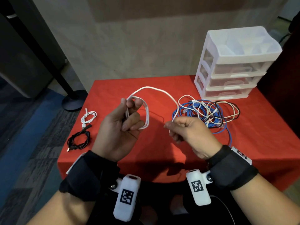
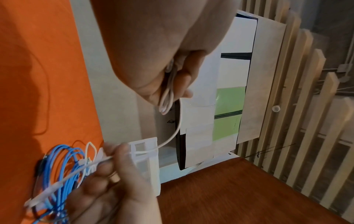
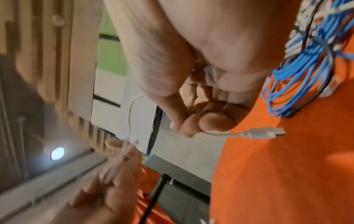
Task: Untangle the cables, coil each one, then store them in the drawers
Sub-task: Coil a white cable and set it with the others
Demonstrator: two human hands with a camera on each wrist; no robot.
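Coiling white cable (image 1: 155,90): left hand (image 1: 120,127) grips loops, right hand (image 1: 186,132) pinches its tail; two coiled cables (image 1: 81,130) done, tangle (image 1: 209,112) left, drawers (image 1: 233,69) shut.

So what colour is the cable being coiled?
White cable; clearest in the head view.

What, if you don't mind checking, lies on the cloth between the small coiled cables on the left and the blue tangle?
Only bare red cloth, in the head view; both hands hold the white cable above it.
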